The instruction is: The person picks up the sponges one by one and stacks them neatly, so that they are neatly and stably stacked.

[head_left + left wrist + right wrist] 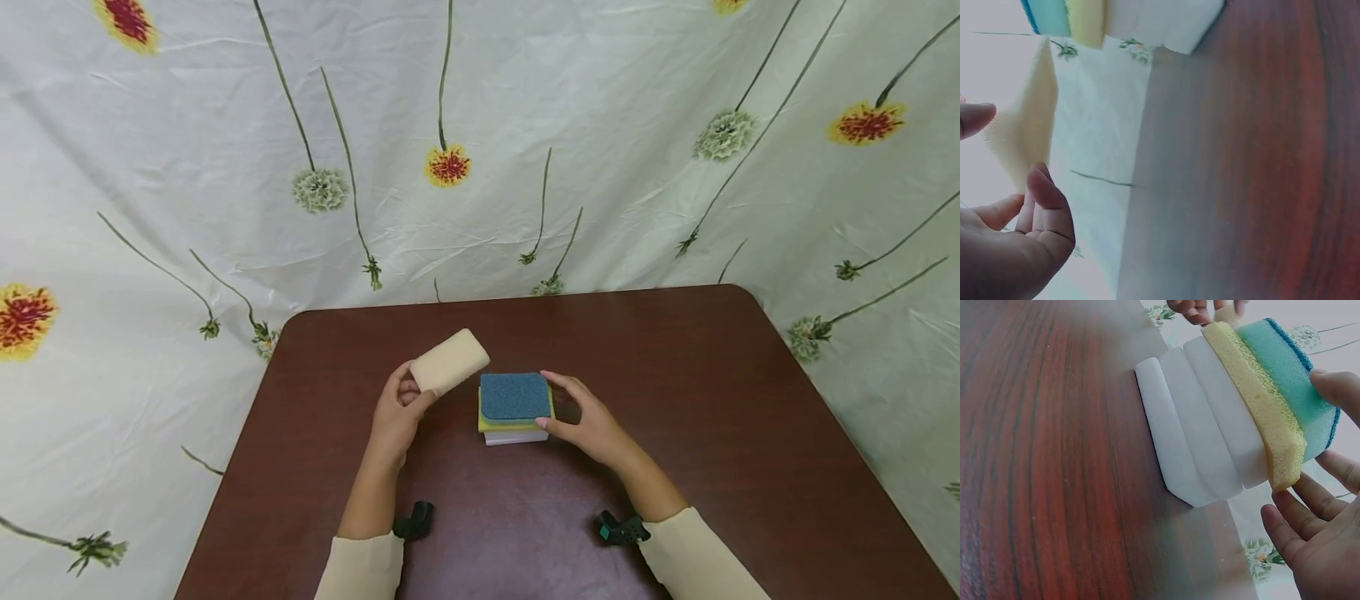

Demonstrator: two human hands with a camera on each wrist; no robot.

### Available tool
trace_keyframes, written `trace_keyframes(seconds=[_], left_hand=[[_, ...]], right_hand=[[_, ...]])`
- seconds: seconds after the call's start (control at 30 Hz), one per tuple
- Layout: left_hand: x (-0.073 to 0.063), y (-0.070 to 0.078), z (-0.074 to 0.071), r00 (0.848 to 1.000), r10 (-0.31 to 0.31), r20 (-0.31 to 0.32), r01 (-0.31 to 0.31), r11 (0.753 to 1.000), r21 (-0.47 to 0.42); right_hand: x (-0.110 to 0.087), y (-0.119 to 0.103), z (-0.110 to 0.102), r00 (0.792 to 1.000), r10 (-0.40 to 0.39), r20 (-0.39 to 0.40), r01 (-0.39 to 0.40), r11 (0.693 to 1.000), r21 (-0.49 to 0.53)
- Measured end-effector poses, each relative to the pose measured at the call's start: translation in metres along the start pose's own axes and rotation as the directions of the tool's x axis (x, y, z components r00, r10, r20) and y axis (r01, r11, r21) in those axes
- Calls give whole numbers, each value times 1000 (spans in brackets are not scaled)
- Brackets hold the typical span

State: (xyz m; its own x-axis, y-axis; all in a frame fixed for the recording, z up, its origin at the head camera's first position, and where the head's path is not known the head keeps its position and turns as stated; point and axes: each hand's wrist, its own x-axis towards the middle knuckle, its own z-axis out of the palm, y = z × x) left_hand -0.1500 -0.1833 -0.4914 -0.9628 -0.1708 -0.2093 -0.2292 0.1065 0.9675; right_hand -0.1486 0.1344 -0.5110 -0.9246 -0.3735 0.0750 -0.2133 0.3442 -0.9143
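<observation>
My left hand (396,417) pinches a pale cream sponge (450,362) by its near end, thumb on one side and fingers on the other. The sponge is held tilted above the table, left of a stack. On top of that stack lies a teal scrub sponge (1285,381) with a dark blue scouring face (515,396). Beneath it comes a yellow sponge (1260,406), then three white sponges (1172,425) at the bottom. My right hand (592,421) grips the teal sponge at its right end, thumb at the near edge and a finger at the far edge.
The stack stands on a dark reddish-brown table (637,350) with rounded far corners. Behind the table hangs a white cloth (615,108) printed with flowers. Dark straps with small devices (622,529) sit at both wrists.
</observation>
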Motion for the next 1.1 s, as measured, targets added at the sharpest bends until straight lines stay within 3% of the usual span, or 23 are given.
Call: trace_keyframes(seconds=[0.33,0.57,1.1], left_hand=[[-10,16,8,995,74,60,-73,997,-18],[-17,19,18,979,142,147,-140,990,-22],[-25,19,39,944,215,251,-233,972,42]], right_hand=[[1,-1,0,1000,-12,-10,12,1000,-17],[2,1,1,1000,-11,-17,10,1000,-23],[2,1,2,999,10,-34,-11,1000,-20]])
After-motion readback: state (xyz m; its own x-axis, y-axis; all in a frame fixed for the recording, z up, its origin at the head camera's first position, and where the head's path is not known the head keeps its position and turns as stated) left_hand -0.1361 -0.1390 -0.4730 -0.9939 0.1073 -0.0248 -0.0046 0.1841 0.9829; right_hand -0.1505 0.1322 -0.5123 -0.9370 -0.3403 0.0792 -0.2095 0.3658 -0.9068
